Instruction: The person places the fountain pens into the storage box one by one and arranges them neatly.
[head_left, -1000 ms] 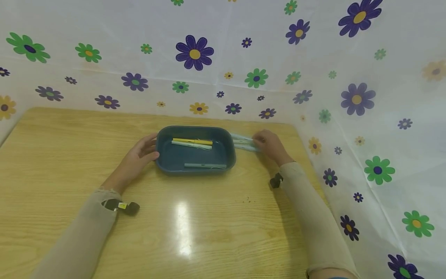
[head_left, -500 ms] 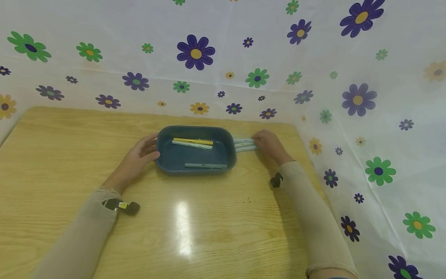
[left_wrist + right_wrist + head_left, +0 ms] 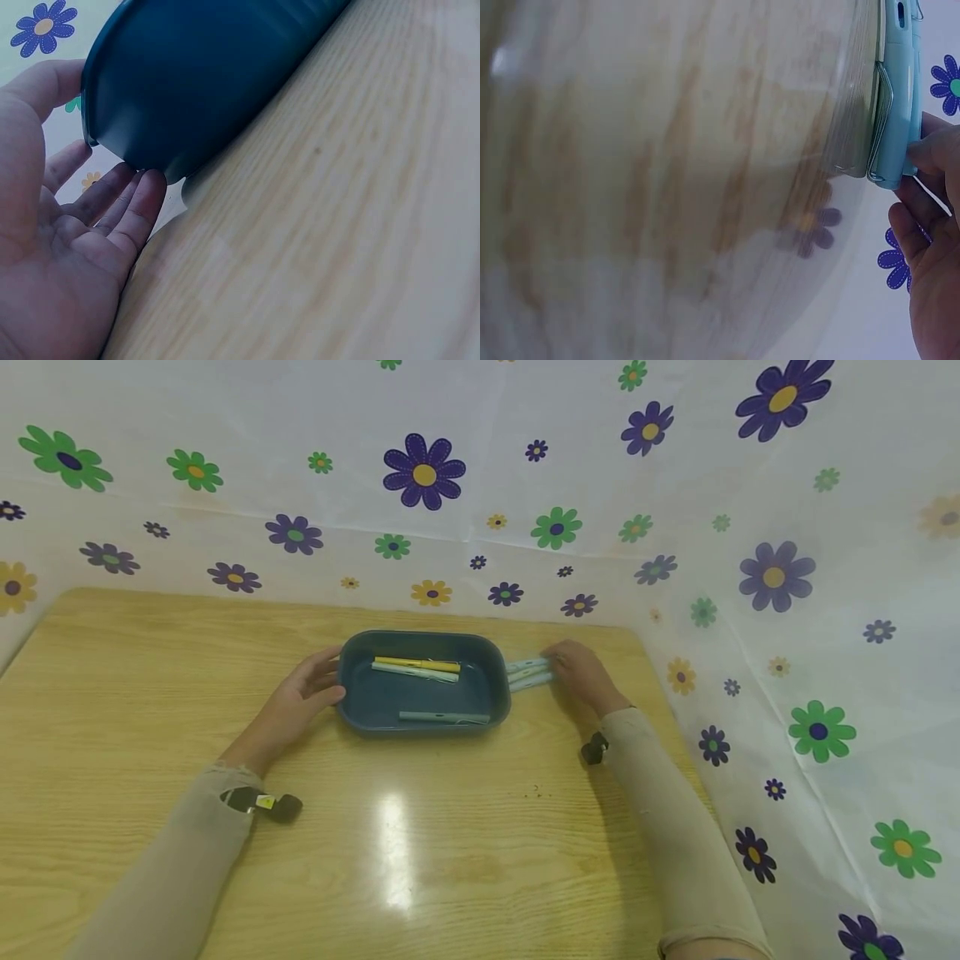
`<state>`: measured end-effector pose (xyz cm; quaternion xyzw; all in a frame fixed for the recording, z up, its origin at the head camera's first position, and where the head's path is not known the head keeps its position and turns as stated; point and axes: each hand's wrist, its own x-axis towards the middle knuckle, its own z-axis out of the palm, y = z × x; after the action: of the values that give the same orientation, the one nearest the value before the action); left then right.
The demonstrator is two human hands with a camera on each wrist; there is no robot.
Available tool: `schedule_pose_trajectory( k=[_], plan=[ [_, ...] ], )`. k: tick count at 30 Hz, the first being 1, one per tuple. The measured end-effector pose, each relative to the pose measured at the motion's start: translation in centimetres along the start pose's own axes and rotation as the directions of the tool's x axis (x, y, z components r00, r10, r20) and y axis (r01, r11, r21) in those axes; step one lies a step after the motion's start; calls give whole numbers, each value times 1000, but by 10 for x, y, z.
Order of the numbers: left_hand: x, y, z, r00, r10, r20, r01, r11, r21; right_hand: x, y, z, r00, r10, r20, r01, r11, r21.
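A dark blue plastic box [image 3: 423, 729] stands at the table's far side. In it lie a yellow pen [image 3: 418, 664] and a whitish pen [image 3: 415, 672] side by side, with a grey-blue pen [image 3: 442, 717] along the near wall. My left hand [image 3: 296, 697] touches the box's left end, thumb at the rim and fingers loosely spread against the wall. Right of the box, my right hand [image 3: 585, 675] pinches the right ends of several pale pens [image 3: 527, 673] lying slightly fanned. In the right wrist view, the thumb presses a light blue pen [image 3: 897, 97] with a wire clip.
A wood-grain table [image 3: 337, 860] carries everything. Flower-printed white cloth [image 3: 480, 485] hangs behind the table and along its right side. A few small dark specks [image 3: 536, 792] mark the surface in front of the right hand.
The pale pens beside the box have swung, their left ends shifting towards me. The right hand stays almost in place; the left hand and the box are still.
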<state>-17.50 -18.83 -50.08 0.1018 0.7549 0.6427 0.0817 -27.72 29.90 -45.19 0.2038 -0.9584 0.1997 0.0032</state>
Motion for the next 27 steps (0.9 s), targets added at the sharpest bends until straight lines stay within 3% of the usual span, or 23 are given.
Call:
schedule_pose_trajectory(
  k=[11,20,27],
  plan=[
    [-1,2,0,1000,-3,-3,3,1000,-19,1,4,2,999,-43,24,45,998,-53],
    [-2,5,0,1000,-19,6,19,1000,-20,-3,6,3,997,-1,73,5,999,-47],
    [-2,6,0,1000,-19,2,19,1000,-16,-7,-8,-2,998,48,-30,-48,999,-6]
  ],
)
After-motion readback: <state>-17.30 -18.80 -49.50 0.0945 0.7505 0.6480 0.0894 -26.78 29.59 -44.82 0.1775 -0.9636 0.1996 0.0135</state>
